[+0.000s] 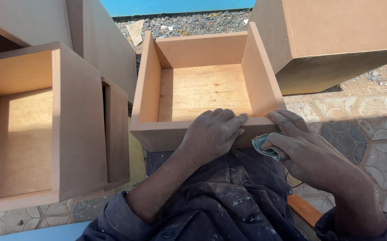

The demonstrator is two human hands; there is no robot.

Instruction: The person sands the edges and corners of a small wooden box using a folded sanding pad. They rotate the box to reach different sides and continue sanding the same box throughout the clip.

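An open brown wooden drawer box (202,49) with a pale plywood bottom rests on my lap, its near wall towards me. My left hand (211,134) lies flat over that near wall, fingers spread on the top edge. At the wall's right corner my right hand (298,147) presses a small folded teal piece of sandpaper (265,149) against the front face. Both hands are dusty.
A larger open wooden box (55,134) stands at the left with another panel beside it. A closed board box (336,40) sits at the upper right. Patterned paving tiles (372,134) lie at the right, gravel (189,22) beyond, dark dusty trousers (229,201) below.
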